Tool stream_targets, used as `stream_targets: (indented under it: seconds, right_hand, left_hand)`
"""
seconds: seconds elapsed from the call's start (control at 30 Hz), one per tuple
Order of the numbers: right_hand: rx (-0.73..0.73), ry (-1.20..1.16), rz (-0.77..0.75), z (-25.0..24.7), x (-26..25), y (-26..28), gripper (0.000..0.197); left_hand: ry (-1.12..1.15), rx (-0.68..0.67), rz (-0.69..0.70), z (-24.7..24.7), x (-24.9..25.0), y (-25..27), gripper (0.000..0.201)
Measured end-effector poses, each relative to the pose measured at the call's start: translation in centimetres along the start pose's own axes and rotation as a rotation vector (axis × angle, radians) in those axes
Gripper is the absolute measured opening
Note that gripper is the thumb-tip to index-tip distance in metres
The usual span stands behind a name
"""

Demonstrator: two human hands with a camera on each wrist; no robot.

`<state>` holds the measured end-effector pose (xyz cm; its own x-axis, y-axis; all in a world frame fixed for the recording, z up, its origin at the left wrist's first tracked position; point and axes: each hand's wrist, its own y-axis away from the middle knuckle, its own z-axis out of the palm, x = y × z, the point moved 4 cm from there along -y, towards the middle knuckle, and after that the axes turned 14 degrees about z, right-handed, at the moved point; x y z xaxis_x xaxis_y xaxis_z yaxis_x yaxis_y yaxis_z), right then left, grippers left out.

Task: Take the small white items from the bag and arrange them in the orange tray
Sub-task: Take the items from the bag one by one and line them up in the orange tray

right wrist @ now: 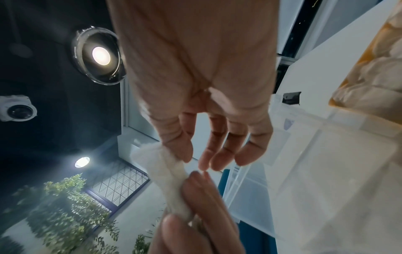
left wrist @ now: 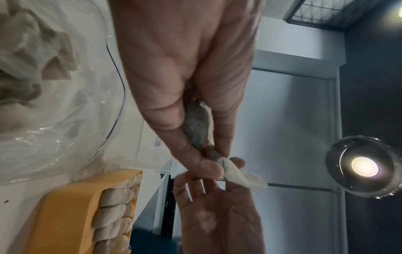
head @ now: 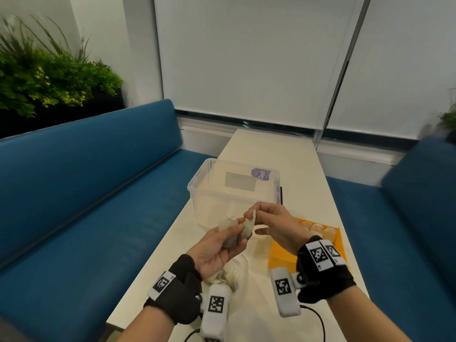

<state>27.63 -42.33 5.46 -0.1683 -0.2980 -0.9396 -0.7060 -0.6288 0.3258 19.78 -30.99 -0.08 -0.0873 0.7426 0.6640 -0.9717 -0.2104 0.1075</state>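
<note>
Small white item (head: 248,227), soft and fibrous-looking, up in the air between both hands, above the table (head: 291,156) and in front of the clear plastic bin (head: 197,186). Left hand (head: 219,250) palm-up, thumb and fingers closed round the lower end, with more grey-white material (left wrist: 196,127) tucked in the same grasp. Right hand (head: 274,225) pinching the upper end between thumb and forefinger; remaining fingers (right wrist: 228,153) loose and spread, touching nothing.

Beneath the left wrist: clear bag (head: 233,272) with more white pieces inside. Just under and to the right of the right hand: orange tray (head: 280,255), its far part already packed with a row of white pieces (head: 317,229).

Likely risks, judging from the two-ended pull:
- Tearing or stretching out of shape, if pulled apart too hard.
- Dropping onto the table or back onto the bag, if one pinch lets go early.
- Knocking the packed row askew, if set down carelessly beside it.
</note>
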Motion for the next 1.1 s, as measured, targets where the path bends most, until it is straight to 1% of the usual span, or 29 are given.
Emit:
stream_targets:
  seconds: [0.1,0.17,0.2,0.23,0.3,0.37,0.43,0.53,0.63,0.7,0.83,1.0,1.07,1.1]
  right_hand:
    - [0.065,-0.07,0.019,-1.7,0.0,0.2,0.016]
    - [0.124,-0.054,0.035,-2.8,0.1,0.2,0.027]
    - [0.156,0.017,0.024,-3.2,0.0,0.3,0.03]
    - [0.192,0.114,-0.005,-3.6,-0.1,0.4,0.028]
    - [0.28,0.309,-0.11,-4.6,-0.7,0.8,0.018]
    - [0.337,0.416,-0.197,-5.8,-1.4,1.0,0.012]
    - [0.356,0.485,-0.229,-7.6,-2.0,1.2,0.01]
    - [0.4,0.604,-0.221,-11.0,-2.3,0.9,0.007]
    - [0.456,0.768,-0.162,-14.5,-1.7,-0.1,0.008]
    - [0.476,0.907,-0.088,-16.5,-0.6,-1.2,0.012]
    - [0.41,1.104,0.085,-19.0,3.0,-3.1,0.019]
    - [0.296,1.239,0.284,-19.9,7.8,-5.7,0.019]
    - [0.28,1.275,0.33,-20.0,9.0,-6.6,0.018]
    - [0.296,1.282,0.337,-20.1,9.2,-6.9,0.017]
  left_hand:
    - [-0.038,0.054,0.091,0.4,-0.1,-0.7,0.035]
    - [-0.087,0.098,0.152,0.5,-0.4,-1.2,0.04]
    - [-0.104,0.113,0.176,0.7,-0.6,-1.5,0.04]
    - [-0.118,0.12,0.193,0.9,-0.8,-1.6,0.04]
    - [-0.132,0.124,0.207,1.5,-1.3,-1.9,0.039]
    - [-0.133,0.117,0.205,2.1,-1.8,-2.2,0.034]
    - [-0.135,0.118,0.192,2.7,-2.3,-2.4,0.029]
    - [-0.151,0.144,0.179,3.1,-3.1,-2.8,0.033]
    - [-0.155,0.176,0.167,3.4,-4.0,-3.1,0.038]
    - [-0.155,0.189,0.158,3.7,-4.6,-3.3,0.038]
    - [-0.176,0.202,0.136,4.2,-5.7,-3.6,0.039]
    - [-0.205,0.229,0.124,4.1,-6.7,-3.9,0.046]
    - [-0.207,0.238,0.122,4.0,-6.9,-3.9,0.047]
    - [-0.211,0.241,0.122,3.9,-7.0,-3.8,0.049]
